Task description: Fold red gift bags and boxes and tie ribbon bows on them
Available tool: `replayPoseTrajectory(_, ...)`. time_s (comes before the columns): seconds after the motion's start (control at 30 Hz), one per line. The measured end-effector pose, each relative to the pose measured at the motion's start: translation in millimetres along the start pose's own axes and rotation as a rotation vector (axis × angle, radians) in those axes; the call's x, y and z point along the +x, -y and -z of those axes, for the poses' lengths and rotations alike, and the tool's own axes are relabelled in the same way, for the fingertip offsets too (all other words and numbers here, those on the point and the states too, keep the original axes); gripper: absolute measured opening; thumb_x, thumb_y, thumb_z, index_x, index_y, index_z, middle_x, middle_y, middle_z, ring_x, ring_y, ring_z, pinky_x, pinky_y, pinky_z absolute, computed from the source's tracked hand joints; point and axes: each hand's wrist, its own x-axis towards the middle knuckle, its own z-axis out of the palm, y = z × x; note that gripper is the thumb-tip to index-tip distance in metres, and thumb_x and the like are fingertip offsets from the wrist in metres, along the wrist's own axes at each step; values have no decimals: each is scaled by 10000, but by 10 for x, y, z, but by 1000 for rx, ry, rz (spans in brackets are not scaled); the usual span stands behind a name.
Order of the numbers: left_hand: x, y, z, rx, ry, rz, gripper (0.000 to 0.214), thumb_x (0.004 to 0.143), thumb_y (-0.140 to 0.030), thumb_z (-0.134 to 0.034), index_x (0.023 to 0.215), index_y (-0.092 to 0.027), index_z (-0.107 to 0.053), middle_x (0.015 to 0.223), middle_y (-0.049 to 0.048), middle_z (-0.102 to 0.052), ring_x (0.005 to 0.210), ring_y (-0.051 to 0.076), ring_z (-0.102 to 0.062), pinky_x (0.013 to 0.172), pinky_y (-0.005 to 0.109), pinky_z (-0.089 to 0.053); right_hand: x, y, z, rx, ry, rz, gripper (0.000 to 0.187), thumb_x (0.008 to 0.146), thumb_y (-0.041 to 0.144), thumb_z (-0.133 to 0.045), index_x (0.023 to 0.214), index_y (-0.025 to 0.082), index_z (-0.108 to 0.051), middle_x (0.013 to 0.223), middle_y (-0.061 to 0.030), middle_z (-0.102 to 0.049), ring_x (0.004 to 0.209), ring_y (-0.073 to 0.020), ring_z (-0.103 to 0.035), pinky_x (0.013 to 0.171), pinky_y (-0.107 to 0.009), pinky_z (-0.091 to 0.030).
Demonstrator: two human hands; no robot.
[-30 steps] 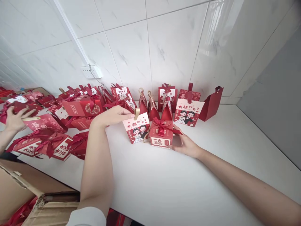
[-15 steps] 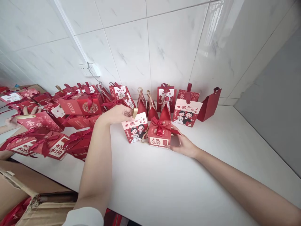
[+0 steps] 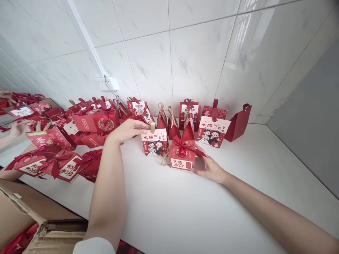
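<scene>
My left hand (image 3: 128,129) pinches the top left edge of a small wedding gift box (image 3: 155,144) with a cartoon couple and a gold ribbon loop. That box stands upright on the table; part of my fingertips is hidden. My right hand (image 3: 210,166) grips the right side of a red gift box (image 3: 182,153) tied with a red ribbon bow, which rests on the table. A twisted gold cord (image 3: 164,161) shows between the two boxes. Just behind stand pointed red boxes (image 3: 162,121) with ribbon loops, and another cartoon-couple box (image 3: 211,132) is to the right.
Many red gift boxes (image 3: 95,121) are heaped along the left of the white table (image 3: 164,208). A co-worker's hands (image 3: 23,128) are among them. An open cardboard box (image 3: 58,241) is at the lower left. A tiled wall (image 3: 148,56) with a socket (image 3: 106,84) borders the back.
The cartoon-couple box under my left hand has gone from tilted to upright. My right hand keeps its hold on the bow-tied box. The view has shifted slightly.
</scene>
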Motion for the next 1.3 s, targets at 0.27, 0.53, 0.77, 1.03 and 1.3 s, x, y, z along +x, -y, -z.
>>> replayPoseTrajectory(0.27,63,0,-69,63,57,-53,357,702,-465,-674,908,-181,-739,940,31,-723,913,230,-645,793,290,-502,-7,-46,6,1,-2,14,1037,732,401,-739,1516,301,-67,1513,-97,-322,1349,-308,-369,1104,-528,-316)
replayPoseTrajectory(0.53,78,10,-82,59,89,-14,301,707,-435,-669,827,-170,-747,844,16,-719,765,174,-624,668,233,-474,-4,-50,5,-20,-7,28,1034,732,390,-737,1515,303,-69,1531,-88,-285,1362,-305,-349,1110,-523,-308)
replayPoseTrajectory(0.77,96,72,-82,-35,96,4,292,661,-415,-718,823,-177,-763,822,21,-728,720,166,-622,648,233,-471,0,-87,-2,6,-6,19,1032,732,368,-741,1513,297,-69,1519,-86,-309,1368,-294,-340,1125,-516,-284)
replayPoseTrajectory(1.03,138,114,-92,-73,78,22,279,633,-407,-744,812,-196,-776,825,37,-741,779,198,-652,738,278,-500,5,-54,10,11,4,28,1036,738,351,-734,1514,301,-49,1509,-82,-327,1355,-282,-365,1121,-495,-299)
replayPoseTrajectory(1.3,142,105,-114,-101,83,27,316,627,-442,-755,834,-204,-765,924,54,-738,906,234,-659,828,317,-505,13,-32,16,-8,6,28,1054,738,341,-735,1514,308,-21,1498,-74,-344,1341,-275,-383,1111,-485,-319)
